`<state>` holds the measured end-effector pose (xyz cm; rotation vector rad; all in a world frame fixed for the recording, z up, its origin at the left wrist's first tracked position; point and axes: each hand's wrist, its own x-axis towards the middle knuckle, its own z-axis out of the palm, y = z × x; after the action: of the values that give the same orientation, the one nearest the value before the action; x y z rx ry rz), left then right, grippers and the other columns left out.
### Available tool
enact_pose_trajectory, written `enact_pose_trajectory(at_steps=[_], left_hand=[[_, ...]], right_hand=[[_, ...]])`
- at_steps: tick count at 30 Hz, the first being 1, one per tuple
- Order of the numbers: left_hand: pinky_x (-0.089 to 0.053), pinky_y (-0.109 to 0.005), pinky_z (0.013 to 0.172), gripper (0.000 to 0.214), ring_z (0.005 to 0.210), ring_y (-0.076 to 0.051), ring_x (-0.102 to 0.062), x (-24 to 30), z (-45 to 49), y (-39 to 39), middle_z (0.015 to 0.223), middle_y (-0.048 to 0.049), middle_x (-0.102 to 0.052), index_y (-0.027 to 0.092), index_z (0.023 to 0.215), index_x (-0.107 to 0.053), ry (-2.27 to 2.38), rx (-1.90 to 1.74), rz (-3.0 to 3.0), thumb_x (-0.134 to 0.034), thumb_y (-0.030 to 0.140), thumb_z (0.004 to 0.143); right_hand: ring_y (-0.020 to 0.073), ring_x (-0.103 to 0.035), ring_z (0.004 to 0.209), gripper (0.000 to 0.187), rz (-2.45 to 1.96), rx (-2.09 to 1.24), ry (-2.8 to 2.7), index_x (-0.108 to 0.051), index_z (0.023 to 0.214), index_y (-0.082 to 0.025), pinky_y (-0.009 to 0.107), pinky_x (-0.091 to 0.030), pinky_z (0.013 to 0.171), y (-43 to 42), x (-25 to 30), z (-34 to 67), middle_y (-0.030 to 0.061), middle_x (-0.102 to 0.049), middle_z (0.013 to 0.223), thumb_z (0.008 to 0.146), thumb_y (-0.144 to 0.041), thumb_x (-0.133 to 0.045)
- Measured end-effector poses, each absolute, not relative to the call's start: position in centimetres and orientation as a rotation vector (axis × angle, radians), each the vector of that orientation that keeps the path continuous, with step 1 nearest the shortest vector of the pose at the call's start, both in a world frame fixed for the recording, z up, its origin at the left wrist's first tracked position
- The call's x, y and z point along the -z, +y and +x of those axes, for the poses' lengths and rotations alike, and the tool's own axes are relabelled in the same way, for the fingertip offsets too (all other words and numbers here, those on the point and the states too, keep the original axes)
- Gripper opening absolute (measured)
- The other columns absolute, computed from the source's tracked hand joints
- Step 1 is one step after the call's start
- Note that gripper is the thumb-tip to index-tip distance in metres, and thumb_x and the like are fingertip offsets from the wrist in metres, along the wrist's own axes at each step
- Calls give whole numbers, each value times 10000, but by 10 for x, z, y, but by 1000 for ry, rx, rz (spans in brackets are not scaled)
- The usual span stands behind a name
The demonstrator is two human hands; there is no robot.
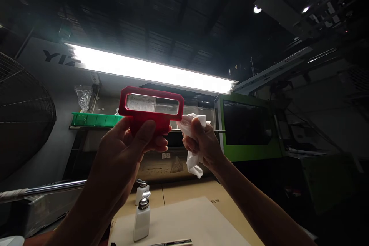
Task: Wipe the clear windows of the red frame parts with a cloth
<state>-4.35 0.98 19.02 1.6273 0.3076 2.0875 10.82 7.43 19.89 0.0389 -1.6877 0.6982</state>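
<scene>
Inspection under way at a dim factory bench: left hand lifts a red plastic frame toward the fluorescent tube overhead, thumb and fingers closed firmly round the part's lower stem, the clear window raised between the eyes and the lamp. Right hand sits just beside the frame's right edge, fist closed round a bunched white cloth, a tail of it hanging below the wrist; the cloth is near the frame but whether it touches can't be told from this angle.

Step in hand, by the look of it: a check of the window against the light, w/ wiping either paused or about to resume. Printed marks or reflections show in the pane, too small to read. A next move would call for the cloth to meet the pane flat and lightly while the left-hand grip stays clear of the glazing, so no fresh prints land on it.

Below, on the cardboard-covered bench, two white pump bottles stand close together, well apart from both hands; a pen-like item lies at the bottom edge. Background: green bin on a shelf at left, fan guard at far left, green moulding machine at right.
</scene>
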Motion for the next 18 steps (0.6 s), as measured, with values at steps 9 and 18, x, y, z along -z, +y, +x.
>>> enact_pose_trajectory(at_steps=[9, 18], left_hand=[[-540, -138, 529, 159, 504, -90, -634, -188, -45, 11, 611, 24, -718, 174, 791, -658, 302, -2065, 1633, -727, 292, 709], [-534, -223, 476, 135, 466, -143, -615, -141, -64, 2, 555, -4, -687, 255, 769, -697, 659, -1947, 1623, -698, 377, 711]], right_hand=[[25, -243, 351, 403, 45, -682, -1678, -639, 755, -163, 183, -168, 349, 72, -199, 108, -94, -352, 402, 812, -557, -575], [49, -295, 336, 269, -120, -394, -1457, -720, 900, -214, 197, -229, 338, 48, -164, 131, -77, -354, 383, 815, -450, -624]])
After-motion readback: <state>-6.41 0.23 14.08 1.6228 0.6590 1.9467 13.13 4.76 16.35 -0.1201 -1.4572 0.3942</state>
